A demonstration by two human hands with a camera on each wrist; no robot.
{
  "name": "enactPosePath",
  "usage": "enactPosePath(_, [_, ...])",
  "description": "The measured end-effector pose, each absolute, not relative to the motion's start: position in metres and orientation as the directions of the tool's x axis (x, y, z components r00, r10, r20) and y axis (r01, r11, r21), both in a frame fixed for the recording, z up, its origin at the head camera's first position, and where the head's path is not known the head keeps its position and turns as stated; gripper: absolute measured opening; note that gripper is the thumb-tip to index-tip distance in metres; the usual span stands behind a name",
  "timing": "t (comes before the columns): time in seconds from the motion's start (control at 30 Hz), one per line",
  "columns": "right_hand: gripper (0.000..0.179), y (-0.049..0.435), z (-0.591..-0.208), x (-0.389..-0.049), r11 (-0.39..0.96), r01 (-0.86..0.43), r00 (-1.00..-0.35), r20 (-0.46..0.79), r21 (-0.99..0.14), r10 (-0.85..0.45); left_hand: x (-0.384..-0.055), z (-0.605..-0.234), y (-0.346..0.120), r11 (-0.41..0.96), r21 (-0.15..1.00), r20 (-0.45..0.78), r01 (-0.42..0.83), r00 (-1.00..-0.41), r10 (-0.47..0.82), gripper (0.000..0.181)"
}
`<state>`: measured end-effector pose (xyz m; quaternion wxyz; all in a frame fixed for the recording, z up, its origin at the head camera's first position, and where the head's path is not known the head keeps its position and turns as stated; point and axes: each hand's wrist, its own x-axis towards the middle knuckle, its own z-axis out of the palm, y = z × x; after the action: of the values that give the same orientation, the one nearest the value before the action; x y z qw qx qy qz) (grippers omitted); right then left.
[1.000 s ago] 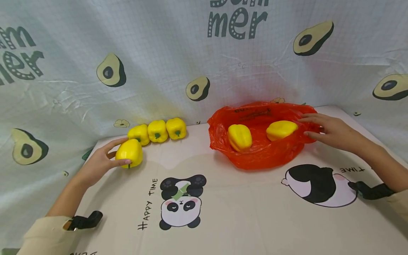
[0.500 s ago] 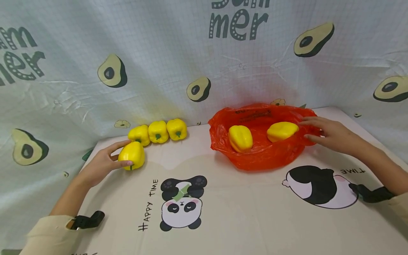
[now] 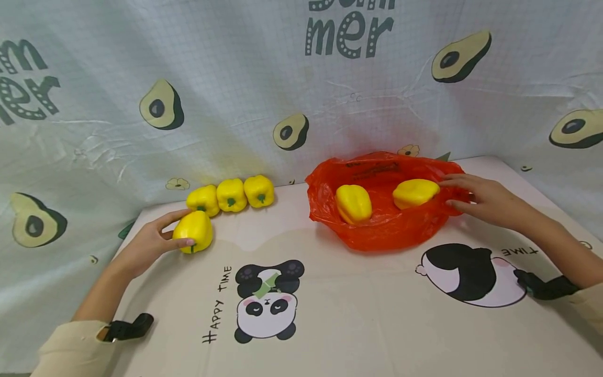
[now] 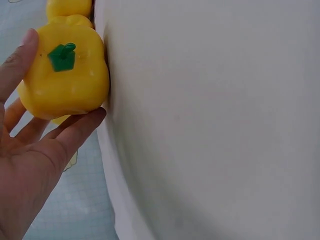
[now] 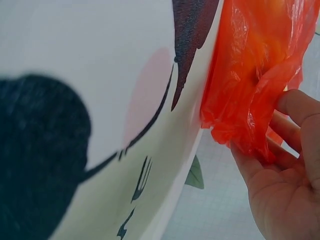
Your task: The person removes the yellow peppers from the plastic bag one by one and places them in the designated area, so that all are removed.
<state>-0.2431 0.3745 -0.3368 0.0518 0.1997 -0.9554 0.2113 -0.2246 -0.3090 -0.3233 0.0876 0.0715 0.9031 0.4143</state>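
Left hand (image 3: 148,242), fingers clamped on yellow pepper (image 3: 193,230) beside row of three peppers (image 3: 231,193); right hand (image 3: 490,201), fingers pinching red bag (image 3: 391,236), two peppers (image 3: 354,203) inside.

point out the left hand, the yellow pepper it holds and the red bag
Left hand (image 3: 146,245): head view, middle of the hand
Held yellow pepper (image 4: 66,86): left wrist view, middle of its stem end
Red bag (image 3: 388,235): head view, front wall

backdrop (image 3: 226,68): pale, creased, avocado prints (image 3: 147,118) | tabletop (image 3: 348,314): off-white, panda prints (image 3: 264,319), "HAPPY TIME" lettering (image 3: 216,308)
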Motion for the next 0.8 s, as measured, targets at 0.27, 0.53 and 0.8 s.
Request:
enactPosePath(0.27, [0.053,0.376,-0.3372,-0.2424,0.834,-0.397,-0.918,0.177,-0.384,-0.356,-0.2262,-0.3237,-0.302,0.722,0.69,-0.149,0.044,-0.968,0.201,0.09])
enactPosePath(0.53, [0.052,0.3783,-0.3358,-0.2419,0.833,-0.405,-0.914,0.178,-0.376,-0.364,-0.2279,-0.325,-0.3024,0.737,0.675,-0.163,0.034,-0.968,0.193,0.09])
enactPosePath(0.8, [0.052,0.3788,-0.3362,-0.2402,0.836,-0.387,-0.922,0.176,-0.388,-0.345,-0.2278,-0.3237,-0.301,0.763,0.644,-0.187,0.059,-0.955,0.232,0.087])
